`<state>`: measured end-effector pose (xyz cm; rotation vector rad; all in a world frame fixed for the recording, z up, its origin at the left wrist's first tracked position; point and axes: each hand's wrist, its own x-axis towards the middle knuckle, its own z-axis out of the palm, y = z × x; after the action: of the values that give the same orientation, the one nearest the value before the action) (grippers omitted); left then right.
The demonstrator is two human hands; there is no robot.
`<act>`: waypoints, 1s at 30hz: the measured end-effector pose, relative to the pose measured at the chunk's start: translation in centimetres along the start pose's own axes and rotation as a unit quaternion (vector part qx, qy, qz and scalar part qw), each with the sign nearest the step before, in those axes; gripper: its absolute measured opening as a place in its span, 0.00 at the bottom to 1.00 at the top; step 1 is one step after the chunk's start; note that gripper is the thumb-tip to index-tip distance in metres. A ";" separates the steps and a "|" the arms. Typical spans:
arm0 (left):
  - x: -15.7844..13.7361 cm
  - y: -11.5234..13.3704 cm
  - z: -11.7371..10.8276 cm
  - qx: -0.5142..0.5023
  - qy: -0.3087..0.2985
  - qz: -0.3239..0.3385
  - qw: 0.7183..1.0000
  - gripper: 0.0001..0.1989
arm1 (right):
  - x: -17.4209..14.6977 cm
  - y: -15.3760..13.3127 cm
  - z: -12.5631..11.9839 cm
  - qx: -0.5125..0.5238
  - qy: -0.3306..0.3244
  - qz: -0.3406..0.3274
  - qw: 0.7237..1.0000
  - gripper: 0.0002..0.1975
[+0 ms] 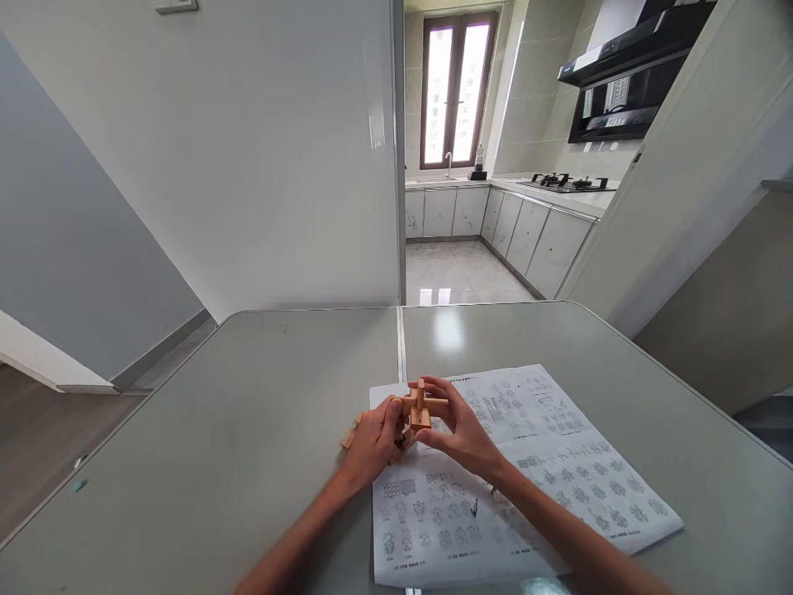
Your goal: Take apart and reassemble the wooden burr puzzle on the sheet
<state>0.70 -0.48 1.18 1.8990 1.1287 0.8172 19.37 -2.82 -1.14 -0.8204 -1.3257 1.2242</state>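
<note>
Both hands hold a small wooden interlocking puzzle [420, 405], its light-brown bars crossing one another, just above a printed sheet. My left hand [375, 438] has its fingers closed on the left end of a bar. On the other side, my right hand [462, 430] curves round the puzzle, thumb below and fingers behind it. Loose wooden pieces [350, 438] lie beside and partly under my left hand, which hides some of them. Beneath the hands spreads the instruction sheet [452, 529], covered with small line drawings of assembled shapes.
The grey table [248, 430] has a seam [401, 343] running across it away from me. A small green object [79, 486] lies near its left edge. Beyond the far edge stand a white wall [278, 165] and a kitchen with counters [533, 231].
</note>
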 end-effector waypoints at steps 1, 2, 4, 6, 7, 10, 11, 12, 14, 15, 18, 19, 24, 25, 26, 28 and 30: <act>0.0 0.0 0.0 -0.002 -0.002 -0.002 1.000 0.24 | 0.0 0.1 0.0 -0.005 0.003 0.002 1.000 0.35; 0.0 0.0 0.1 -0.003 -0.005 -0.004 1.000 0.24 | 0.0 0.1 0.0 -0.006 0.006 0.004 1.000 0.35; -0.1 -0.2 0.1 0.000 -0.007 -0.007 1.000 0.25 | 0.0 0.2 0.1 0.009 0.011 0.007 1.000 0.34; -0.1 -0.3 0.0 0.011 -0.001 0.000 1.000 0.26 | 0.1 0.2 0.2 0.038 0.014 0.018 0.999 0.33; -0.1 -0.5 -0.1 0.019 0.007 0.008 1.000 0.26 | 0.1 0.1 0.2 0.052 0.016 0.026 0.998 0.33; 0.1 -0.8 -0.5 0.057 0.056 0.041 0.996 0.25 | 0.6 -0.2 -0.4 0.067 0.051 0.046 0.995 0.32; 0.2 -0.9 -0.6 0.072 0.074 0.049 0.993 0.23 | 0.8 -0.2 -0.8 0.060 0.073 0.046 0.994 0.31; 0.3 -1.1 -0.7 0.087 0.090 0.054 0.991 0.22 | 1.1 -0.2 -1.4 0.049 0.099 0.040 0.993 0.31; 0.4 -1.3 -0.9 0.115 0.114 0.058 0.985 0.20 | 1.7 0.0 -3.0 0.020 0.147 0.030 0.988 0.31; 0.5 -1.4 -1.0 0.127 0.121 0.061 0.983 0.19 | 2.0 0.2 -3.9 0.006 0.175 0.024 0.984 0.32; 0.6 -1.9 -1.1 0.159 0.126 0.072 0.976 0.16 | 2.8 0.9 -6.9 -0.068 0.265 0.027 0.961 0.38; 0.7 -2.0 -1.1 0.172 0.124 0.075 0.974 0.15 | 3.0 1.2 -7.8 -0.107 0.297 0.036 0.948 0.39; 0.7 -3.1 -1.3 0.213 0.106 0.088 0.967 0.14 | 3.2 2.4 -11.5 -0.243 0.391 0.092 0.883 0.41; 0.7 -3.3 -1.4 0.216 0.104 0.088 0.967 0.14 | 3.2 2.7 -12.0 -0.258 0.408 0.093 0.871 0.41; 0.7 -3.5 -1.4 0.220 0.103 0.087 0.966 0.14 | 3.2 2.9 -12.5 -0.270 0.422 0.092 0.861 0.41; 0.9 -3.8 -1.5 0.224 0.103 0.082 0.966 0.15 | 3.1 3.3 -13.4 -0.290 0.442 0.095 0.844 0.42; 1.0 -4.0 -1.6 0.223 0.106 0.074 0.966 0.15 | 3.0 3.6 -14.2 -0.316 0.456 0.093 0.827 0.41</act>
<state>-1.89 2.18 -1.32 2.3312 1.4036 0.9228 32.00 3.67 -5.73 -1.7680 -0.8142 0.3405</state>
